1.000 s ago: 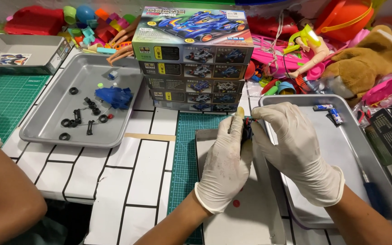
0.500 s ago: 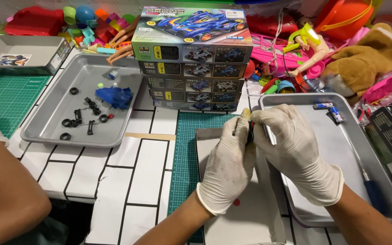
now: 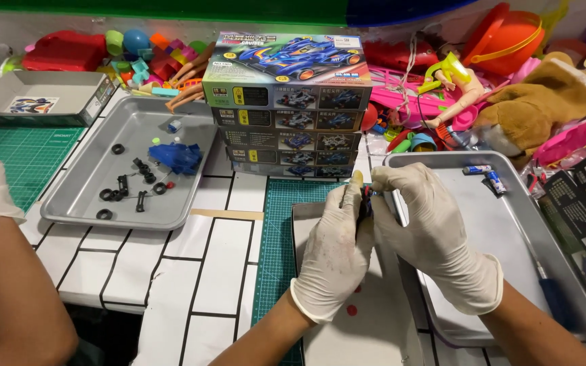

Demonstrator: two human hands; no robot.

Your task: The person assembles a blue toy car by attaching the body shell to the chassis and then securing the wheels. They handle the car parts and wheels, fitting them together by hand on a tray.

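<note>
Both my hands wear white gloves and meet over a grey sheet (image 3: 374, 318) on the table. My left hand (image 3: 334, 251) and my right hand (image 3: 428, 234) pinch a small dark toy car part (image 3: 366, 200) between their fingertips; most of it is hidden by the fingers. A grey metal tray (image 3: 89, 190) at the left holds a blue car body shell (image 3: 178, 157), several black tyres (image 3: 108, 195) and small black pieces. A stack of toy car kit boxes (image 3: 286, 108) stands just behind my hands.
A second metal tray (image 3: 510, 244) at the right holds two small batteries (image 3: 484, 173) and a screwdriver (image 3: 551, 291) on its edge. Another person's gloved hand and arm (image 3: 1, 257) rest at the left. Toys and a plush animal (image 3: 537, 108) crowd the back.
My hands stay together over the grey sheet, fingers shifting slightly on the small part. The other person's arm at the left has moved a little.
</note>
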